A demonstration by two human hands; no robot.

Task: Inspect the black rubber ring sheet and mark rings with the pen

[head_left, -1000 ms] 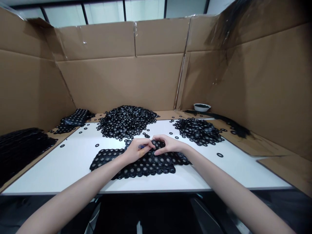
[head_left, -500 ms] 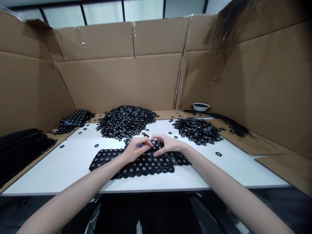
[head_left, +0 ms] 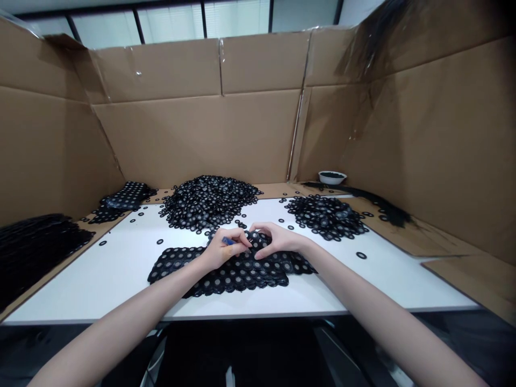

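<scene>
"One blue tool (head_left: 228, 241), pinched in the left hand (head_left: 223, 250), tip end over the dotted black sheets (head_left: 229, 279). Right hand?"

"Right hand (head_left: 278, 240) curved, thumb and index finger parted, laid on those sheets. Hands close together; contact between them, can't tell."

"Position of the sheets?"

"Overlapping, near the front edge of the white board (head_left: 100, 290), under both hands."

"Beyond them?"

"Large heap of black rings (head_left: 209, 201) left of centre, smaller ring pile (head_left: 328, 217) to the right. White bowl (head_left: 332, 178) behind the smaller pile, near the cardboard wall (head_left: 193, 134). Dark contents, too small to identify."
</scene>
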